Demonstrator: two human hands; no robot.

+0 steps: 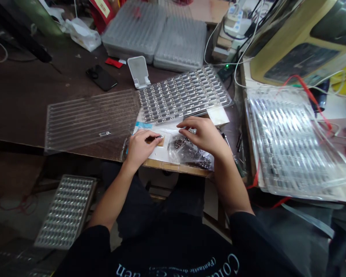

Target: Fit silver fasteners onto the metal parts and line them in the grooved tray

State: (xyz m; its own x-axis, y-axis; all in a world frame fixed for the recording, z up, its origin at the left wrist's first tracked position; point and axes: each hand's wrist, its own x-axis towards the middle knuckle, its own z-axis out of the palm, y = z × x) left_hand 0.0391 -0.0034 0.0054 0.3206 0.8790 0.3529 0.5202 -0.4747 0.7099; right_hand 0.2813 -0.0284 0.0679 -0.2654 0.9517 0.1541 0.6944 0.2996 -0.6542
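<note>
My left hand (142,146) rests at the left of a white work surface (157,154), thumb and forefinger closed on a small metal part (160,137) beside a small tan block (161,142). Above a clear plastic bag (187,152) that holds small dark metal pieces, my right hand (200,132) hovers with its fingers bent and apart; nothing shows between them. Behind both hands a clear tray (187,92) is filled with rows of metal connectors. One similar connector (105,134) lies in the mostly bare clear tray (89,115) on the left.
A black phone (101,77) and a white stand (138,72) are farther back. Stacked clear trays (135,29) stand behind them. More wrapped trays (294,142) lie at right, by a yellowish machine (302,42). Another filled tray (65,211) sits low at left.
</note>
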